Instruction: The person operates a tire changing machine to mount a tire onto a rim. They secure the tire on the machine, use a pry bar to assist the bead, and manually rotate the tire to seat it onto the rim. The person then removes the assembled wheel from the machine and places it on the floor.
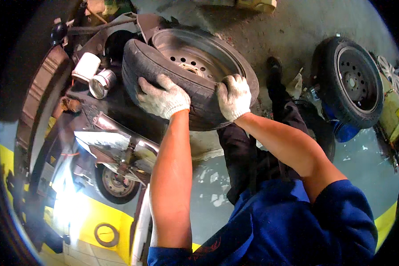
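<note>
A black tyre [201, 99] lies tilted around a worn steel rim [221, 55] with round holes, on a machine in the upper middle. Its near left sidewall stands up over the rim edge. My left hand [166, 98], in a white knitted glove, grips the tyre's near left side, fingers spread across sidewall and tread. My right hand [235, 98], gloved the same way, curls over the near right sidewall. The rim's near side is hidden behind the tyre, and so are some of my fingertips.
Left of the tyre, a white tub [87, 66] and an open can [101, 84] stand on the machine. Another wheel [337, 84] leans upright at the right beside a blue container [346, 132]. A small wheel [119, 182] shows lower left, near a bright light [68, 201].
</note>
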The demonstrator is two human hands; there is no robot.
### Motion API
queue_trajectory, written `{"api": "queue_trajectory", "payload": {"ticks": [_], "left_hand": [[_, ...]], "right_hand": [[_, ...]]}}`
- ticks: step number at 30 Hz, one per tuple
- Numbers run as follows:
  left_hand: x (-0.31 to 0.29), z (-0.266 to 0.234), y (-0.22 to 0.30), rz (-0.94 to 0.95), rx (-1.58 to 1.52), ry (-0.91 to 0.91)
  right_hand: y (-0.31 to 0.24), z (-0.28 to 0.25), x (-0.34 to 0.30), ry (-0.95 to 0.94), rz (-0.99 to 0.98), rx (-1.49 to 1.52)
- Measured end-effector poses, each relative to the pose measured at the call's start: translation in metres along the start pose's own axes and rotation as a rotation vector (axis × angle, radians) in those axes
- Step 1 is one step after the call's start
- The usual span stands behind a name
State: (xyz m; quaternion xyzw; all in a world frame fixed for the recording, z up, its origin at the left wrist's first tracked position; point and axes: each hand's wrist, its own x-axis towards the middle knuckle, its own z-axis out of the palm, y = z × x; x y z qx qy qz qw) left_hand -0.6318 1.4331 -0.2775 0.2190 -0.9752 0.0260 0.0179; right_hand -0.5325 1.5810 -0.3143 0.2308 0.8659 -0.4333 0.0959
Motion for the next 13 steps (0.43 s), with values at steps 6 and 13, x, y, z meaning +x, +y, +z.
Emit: {"api": "queue_trajectory", "payload": {"ticks": [6, 13], "left_hand": [[-0.001, 0.004, -0.006, -0.021, -0.025, 0.045], [0.006, -0.011, 0.009, -0.028, -0.025, 0.007]], "right_hand": [[0.004, -0.006, 0.054, -0.038, -0.283, 0.164], [-0.169, -0.051, 0.221, 0.082, -0.431, 0.452]]}}
